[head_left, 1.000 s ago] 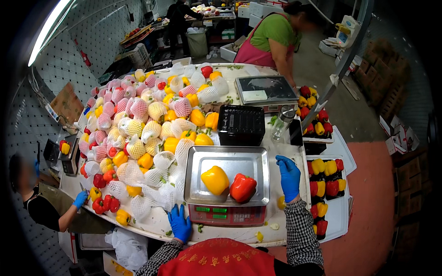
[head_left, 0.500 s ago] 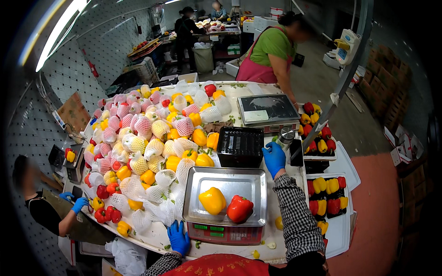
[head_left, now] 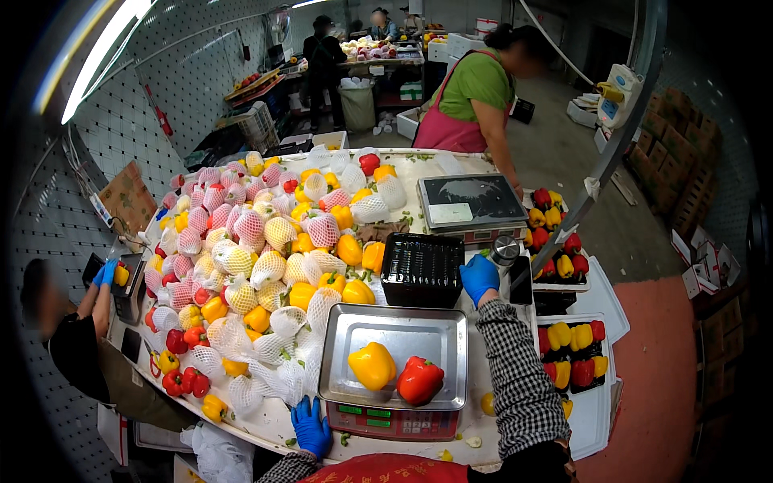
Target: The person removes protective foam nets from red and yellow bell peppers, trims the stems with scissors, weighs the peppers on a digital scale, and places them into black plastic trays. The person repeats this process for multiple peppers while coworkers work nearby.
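My left hand (head_left: 312,427), in a blue glove, rests with fingers spread on the white table beside the red scale (head_left: 394,419). On that scale's steel pan (head_left: 338,338) lie a yellow pepper (head_left: 372,365) and a red pepper (head_left: 420,380). My right hand (head_left: 480,278), also gloved, grips the right edge of a stack of black plastic trays (head_left: 421,270); its fingertips are partly hidden. Just beyond it stands a cylindrical metal-topped container (head_left: 505,251). Peppers in pink, cream and white foam nets (head_left: 241,258) are heaped left of the scales, among bare red and yellow ones.
A second scale (head_left: 471,201) sits at the back. Filled pepper trays (head_left: 572,350) stand on white boxes at right, behind a metal post (head_left: 596,177). A worker in a pink apron (head_left: 467,121) bends at the far right corner; another (head_left: 72,346) works at left. More people (head_left: 322,72) are farther back.
My right hand has moved forward and inward from the table's right side onto the black trays. The left worker's hands have risen to the small scale. The view has tilted, shifting things lower.
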Demonstrator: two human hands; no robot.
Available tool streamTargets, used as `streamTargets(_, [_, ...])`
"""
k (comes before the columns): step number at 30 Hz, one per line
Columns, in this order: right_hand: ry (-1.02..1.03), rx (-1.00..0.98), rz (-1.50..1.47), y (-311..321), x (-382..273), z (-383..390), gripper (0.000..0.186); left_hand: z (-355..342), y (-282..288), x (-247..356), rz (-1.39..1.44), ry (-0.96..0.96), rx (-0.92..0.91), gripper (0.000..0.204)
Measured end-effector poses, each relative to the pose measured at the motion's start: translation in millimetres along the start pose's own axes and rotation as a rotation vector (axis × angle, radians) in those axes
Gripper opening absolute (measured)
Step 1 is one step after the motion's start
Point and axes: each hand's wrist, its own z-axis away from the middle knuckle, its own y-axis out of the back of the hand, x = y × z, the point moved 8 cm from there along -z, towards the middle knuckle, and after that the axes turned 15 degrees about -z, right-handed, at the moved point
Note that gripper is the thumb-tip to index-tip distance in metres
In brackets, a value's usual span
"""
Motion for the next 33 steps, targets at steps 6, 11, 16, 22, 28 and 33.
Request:
streamTargets(6, [0.053, -0.049, 0.044, -13, 19, -17, 0.030, -2, -1, 0, 0.022, -0.009, -0.007, 0.066])
streamTargets(11, [0.007, -0.014, -0.016, -7, 1, -7, 0.027, 0, -1, -2, 0.011, -0.005, 0.004, 0.066])
streamTargets(16, [-0.036, -0.046, -0.020, 4, -15, 2, 0.025, -1, 3, 0, 0.027, 0.008, -0.010, 0.067])
streamTargets(22, [-0.033, -0.040, 0.078, -1, -10, -10, 0.030, -2, 4, 0, 0.027, 0.009, -0.012, 0.068])
streamTargets(28, [-0.050, -0.114, 0.106, -8, -6, -19, 0.030, -1, 7, 0, 0.020, 0.007, -0.009, 0.068])
streamTargets(33, [-0.004, -0.027, 0.087, -2, -15, -18, 0.025, -3, 11, 2, 0.020, 0.005, -0.009, 0.067])
